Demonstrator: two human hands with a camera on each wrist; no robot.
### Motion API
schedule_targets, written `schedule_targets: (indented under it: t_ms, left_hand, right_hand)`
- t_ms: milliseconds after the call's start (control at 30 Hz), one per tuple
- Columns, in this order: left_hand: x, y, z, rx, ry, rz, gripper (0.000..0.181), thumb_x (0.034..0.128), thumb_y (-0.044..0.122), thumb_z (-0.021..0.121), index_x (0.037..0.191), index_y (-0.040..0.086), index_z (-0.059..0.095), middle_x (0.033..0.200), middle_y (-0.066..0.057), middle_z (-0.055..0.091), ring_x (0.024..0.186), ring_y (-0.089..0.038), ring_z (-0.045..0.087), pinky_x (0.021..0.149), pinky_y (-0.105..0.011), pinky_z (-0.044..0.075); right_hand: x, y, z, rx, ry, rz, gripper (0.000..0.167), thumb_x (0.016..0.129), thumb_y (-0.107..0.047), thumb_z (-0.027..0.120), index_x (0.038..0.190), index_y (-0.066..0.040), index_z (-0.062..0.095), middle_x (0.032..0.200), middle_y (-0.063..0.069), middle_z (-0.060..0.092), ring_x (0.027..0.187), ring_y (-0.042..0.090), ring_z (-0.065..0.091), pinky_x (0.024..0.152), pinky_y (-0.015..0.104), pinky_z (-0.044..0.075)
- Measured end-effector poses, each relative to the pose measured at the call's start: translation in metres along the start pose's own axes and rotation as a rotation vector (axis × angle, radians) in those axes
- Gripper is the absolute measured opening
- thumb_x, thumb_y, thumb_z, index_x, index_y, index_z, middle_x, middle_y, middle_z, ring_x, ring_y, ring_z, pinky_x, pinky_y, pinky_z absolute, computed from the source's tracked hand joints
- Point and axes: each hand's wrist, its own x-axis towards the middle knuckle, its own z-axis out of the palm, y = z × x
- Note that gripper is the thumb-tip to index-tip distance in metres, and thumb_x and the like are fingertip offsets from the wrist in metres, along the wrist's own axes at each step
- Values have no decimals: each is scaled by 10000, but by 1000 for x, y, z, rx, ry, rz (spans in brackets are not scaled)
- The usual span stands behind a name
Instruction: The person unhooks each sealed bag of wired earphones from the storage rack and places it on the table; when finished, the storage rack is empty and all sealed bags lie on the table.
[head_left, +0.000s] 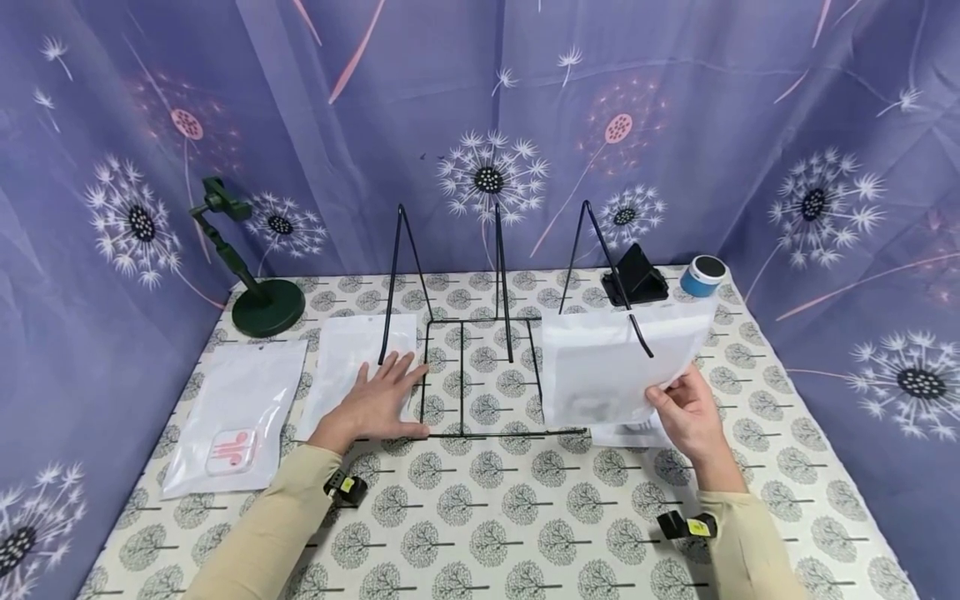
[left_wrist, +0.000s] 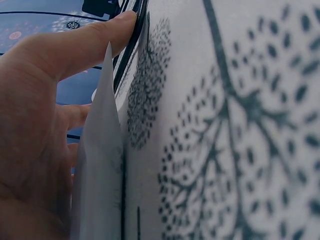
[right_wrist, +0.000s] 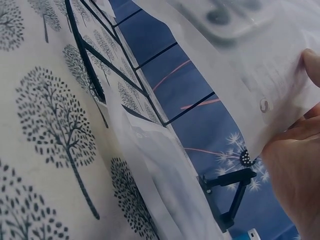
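Note:
My right hand (head_left: 690,412) pinches the lower right edge of a white translucent pouch (head_left: 600,358), thumb in front. Inside it a grey rounded shape shows faintly. The pouch stands raised at the right prong of a black wire rack (head_left: 462,375); the prong's tip crosses in front of it, and whether it hangs there I cannot tell. With fingers spread, my left hand (head_left: 378,404) lies at the rack's left side, over a flat white pouch (head_left: 337,358). Its thumb touches the rack's base bar in the left wrist view.
At far left lies another pouch (head_left: 217,408) with a pink-patterned case. One more pouch (head_left: 628,435) lies below the raised one. Behind stand a green stand (head_left: 268,308), a black folding holder (head_left: 637,279) and a blue cylinder (head_left: 702,279). Curtains enclose the table.

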Motion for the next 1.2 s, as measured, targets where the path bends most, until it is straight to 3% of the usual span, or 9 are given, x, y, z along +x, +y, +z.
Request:
schedule_targets:
  t_ms: [267, 1200]
  left_hand:
    - [0, 2, 0, 2, 8, 0, 1093, 729, 763, 626, 1570, 224, 185, 1638, -119, 96, 1499, -382, 73, 1121, -726, 94]
    - [1, -1, 2, 7, 9, -1, 1095, 729, 778, 611, 1572, 232, 175, 1641, -112, 92, 1503, -372, 64, 1126, -722, 84]
  right_hand:
    - [-2, -3, 1, -14, -43, -15, 418, 868, 289, 354, 1259, 157, 420, 1174, 195, 643, 1106, 275, 641, 946, 332, 549]
    - [-13, -12, 6, -36, -49, -44, 403, 852, 302, 360, 1230, 180, 427, 1180, 218, 640, 1104, 292, 649, 934, 333, 554]
